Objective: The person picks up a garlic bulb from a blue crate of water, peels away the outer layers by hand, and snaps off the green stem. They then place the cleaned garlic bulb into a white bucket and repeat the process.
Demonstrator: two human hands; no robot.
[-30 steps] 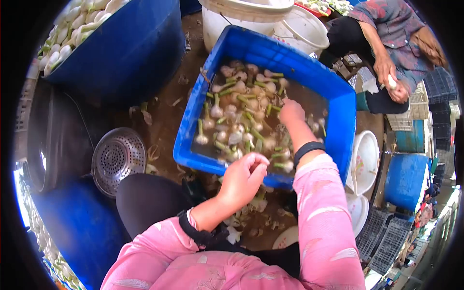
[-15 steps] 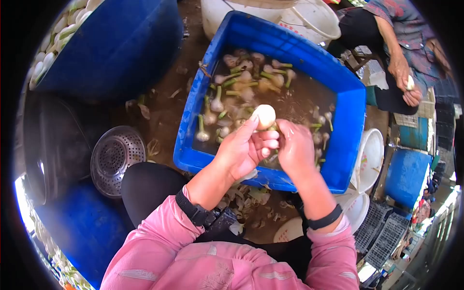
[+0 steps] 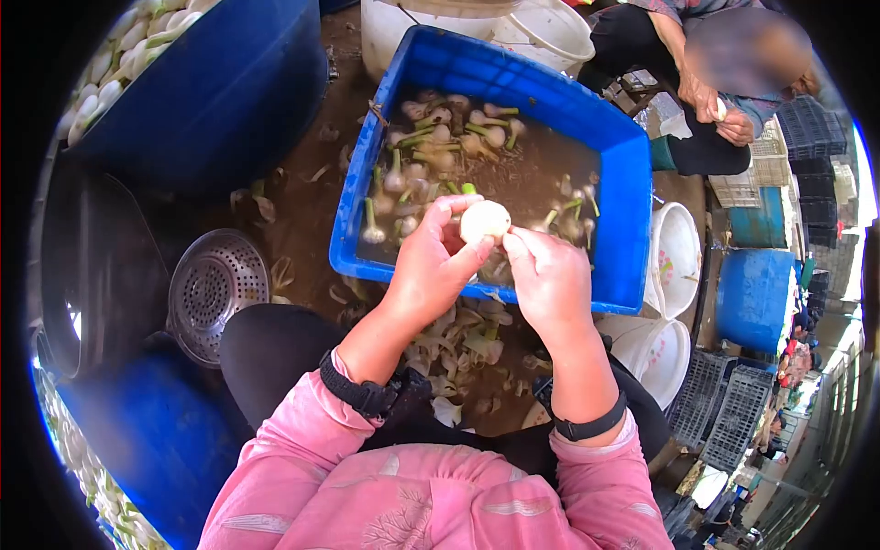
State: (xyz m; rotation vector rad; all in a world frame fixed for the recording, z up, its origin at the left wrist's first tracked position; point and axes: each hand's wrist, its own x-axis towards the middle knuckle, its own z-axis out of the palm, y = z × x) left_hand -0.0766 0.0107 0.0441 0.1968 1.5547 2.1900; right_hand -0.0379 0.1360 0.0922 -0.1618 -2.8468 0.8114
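Observation:
A pale, peeled garlic bulb (image 3: 486, 221) with a short green stem end is held over the near side of a blue tub (image 3: 632, 192). The fingers and thumb of my left hand (image 3: 429, 257) are wrapped round it. My right hand (image 3: 553, 275) is closed in a pinch at the bulb's right side; whatever is between its fingertips is too small to make out. Brown water in the tub holds garlic bulbs (image 3: 438, 160) with cut green stems, mostly at its left and back.
A metal strainer (image 3: 218, 289) lies at the left, below a big blue container (image 3: 211, 101). White buckets (image 3: 676, 261) stand right of the tub. Peelings (image 3: 458, 353) litter the ground before me. Another person (image 3: 701, 92) sits at the upper right, holding a white bulb. Grey crates (image 3: 738, 417) are lower right.
The bulb has turned in my left hand, and its green stem end now shows behind it. My right fingertips have come up against its side. The whole view has shifted a little.

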